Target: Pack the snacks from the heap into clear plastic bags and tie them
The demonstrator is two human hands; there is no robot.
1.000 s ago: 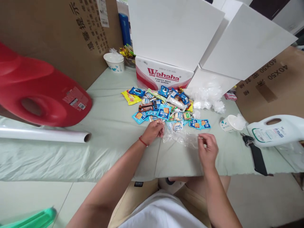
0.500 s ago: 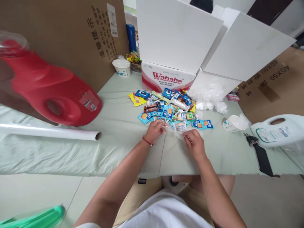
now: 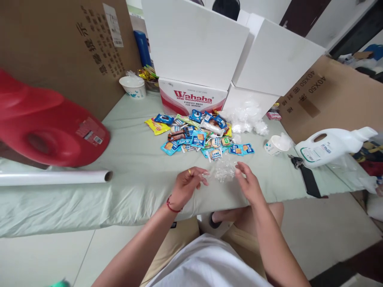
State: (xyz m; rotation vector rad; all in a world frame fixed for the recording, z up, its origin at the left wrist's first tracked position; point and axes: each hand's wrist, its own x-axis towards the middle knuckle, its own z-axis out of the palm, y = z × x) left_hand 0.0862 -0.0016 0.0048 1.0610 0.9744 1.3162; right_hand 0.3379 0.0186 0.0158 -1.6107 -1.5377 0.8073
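A crumpled clear plastic bag (image 3: 224,170) is stretched between my two hands, just in front of the snack pile. My left hand (image 3: 189,182), with a ring and a red bracelet, pinches the bag's left side. On the other side my right hand (image 3: 247,181) has its thumb and fingers closed on the bag's right edge. Beyond them lies a heap of small wrapped snacks (image 3: 198,138) in blue, yellow and brown packets. Two joined blue packets (image 3: 241,149) lie at its right end. More clear plastic bags (image 3: 243,115) are bunched behind the heap on the right.
Behind the snacks stands a Wahaha carton (image 3: 193,97) with white flaps raised. At left are a red jug (image 3: 60,119), a white roll (image 3: 56,177) and a paper cup (image 3: 133,87). A second cup (image 3: 273,146), white bottle (image 3: 323,147) and black phone (image 3: 309,181) sit at right.
Both hands have drawn back from the snack heap toward the table's near edge, with the clear plastic bag spread wider between them. The camera view has shifted to the right.
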